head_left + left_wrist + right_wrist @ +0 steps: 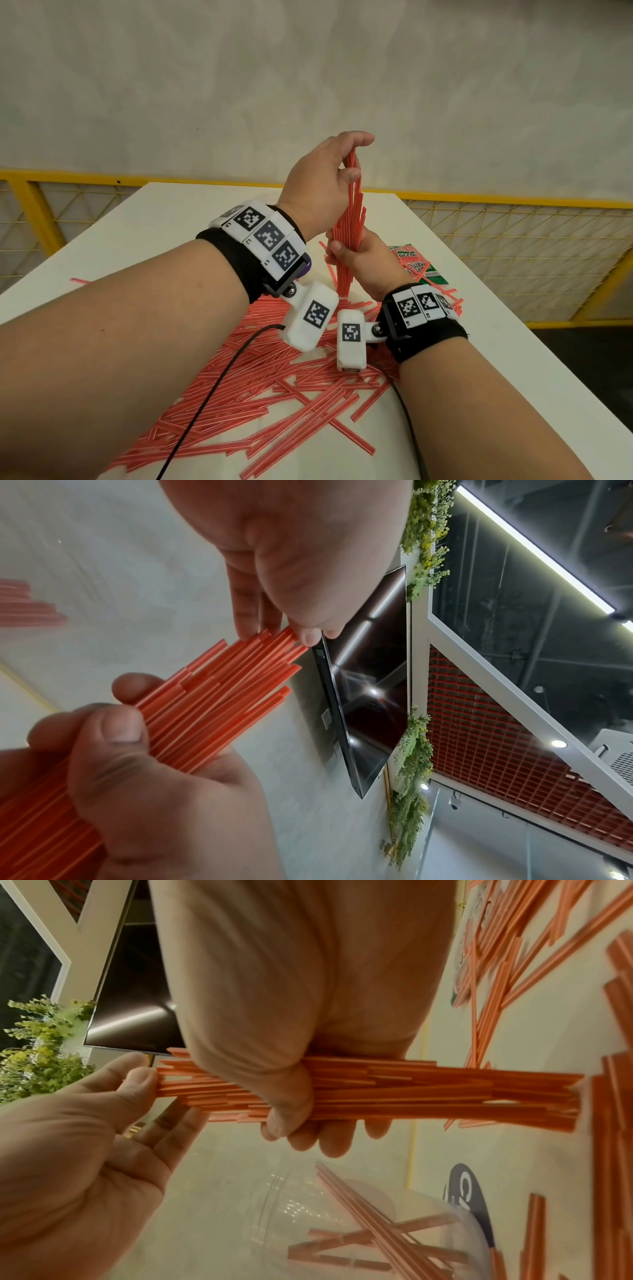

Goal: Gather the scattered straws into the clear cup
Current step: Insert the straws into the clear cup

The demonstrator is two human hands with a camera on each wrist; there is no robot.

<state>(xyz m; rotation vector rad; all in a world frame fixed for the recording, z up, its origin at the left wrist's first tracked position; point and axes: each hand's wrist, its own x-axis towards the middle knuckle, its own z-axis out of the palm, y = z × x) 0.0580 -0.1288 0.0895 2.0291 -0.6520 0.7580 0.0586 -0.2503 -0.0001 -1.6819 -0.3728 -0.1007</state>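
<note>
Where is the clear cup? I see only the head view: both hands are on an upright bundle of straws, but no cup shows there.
Observer: The right wrist view shows it. The clear cup stands close beside the right hand, which grips the bundle around its middle.
Operator: Is the cup empty?
Observer: No. A few straws already lie crossed inside it.
Operator: Does the left hand grip the top ends?
Observer: No. In the left wrist view, the left hand only touches the uneven top ends with straight fingers.
</note>
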